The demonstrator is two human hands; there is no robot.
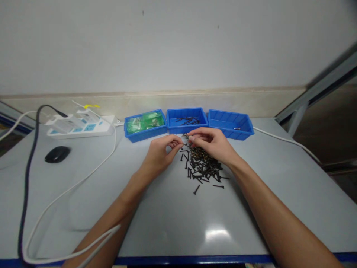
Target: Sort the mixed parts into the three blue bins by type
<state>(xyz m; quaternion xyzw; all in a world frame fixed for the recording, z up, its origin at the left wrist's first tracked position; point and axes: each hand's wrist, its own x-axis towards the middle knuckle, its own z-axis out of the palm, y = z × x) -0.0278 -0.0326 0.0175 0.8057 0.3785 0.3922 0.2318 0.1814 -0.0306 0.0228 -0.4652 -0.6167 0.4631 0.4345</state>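
A loose pile of dark screws (205, 163) lies on the table, with several scattered singly along its left and front edges. My left hand (164, 149) is at the pile's upper left, thumb and index finger pinched on a small dark screw. Just across from it, my right hand (212, 143) hovers over the back of the pile. Its fingertips are closed on a small screw, partly hidden by the fingers. Behind the hands, the middle blue bin (187, 128) contains several dark screws.
The left blue bin (146, 136) holds green-and-clear packets (153, 121); the right blue bin (231, 133) has a small screw-like piece inside. At left are a white power strip (106, 130), a black mouse (57, 154) and a black cable (28, 178). A white cable (75, 183) crosses near my left forearm.
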